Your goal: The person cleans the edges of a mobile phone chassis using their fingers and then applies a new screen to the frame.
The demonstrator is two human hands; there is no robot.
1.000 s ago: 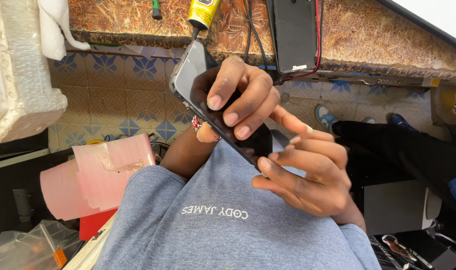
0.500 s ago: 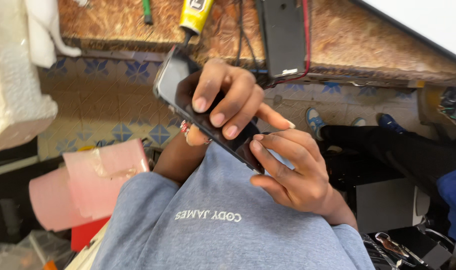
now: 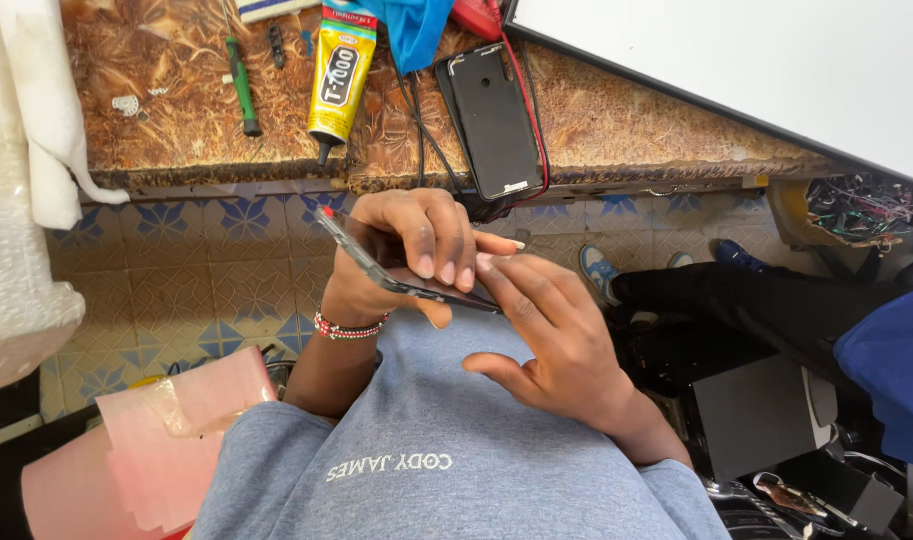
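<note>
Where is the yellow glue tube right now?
In the head view, the glue tube lies on the brown bench top, upper middle, between the green screwdriver and the black phone back.

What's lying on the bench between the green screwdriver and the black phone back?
In the head view, a yellow glue tube lies between the green screwdriver and the black phone back, with black wires running beside the phone back.

Brown speckled bench (image 3: 617, 120) along the top. On it, a yellow glue tube (image 3: 341, 72) standing as landmark. Left of the tube, a green screwdriver (image 3: 242, 85). Right of the tube, a black phone back (image 3: 497, 120) lying flat, with black and red wires (image 3: 422, 130) beside it.
</note>
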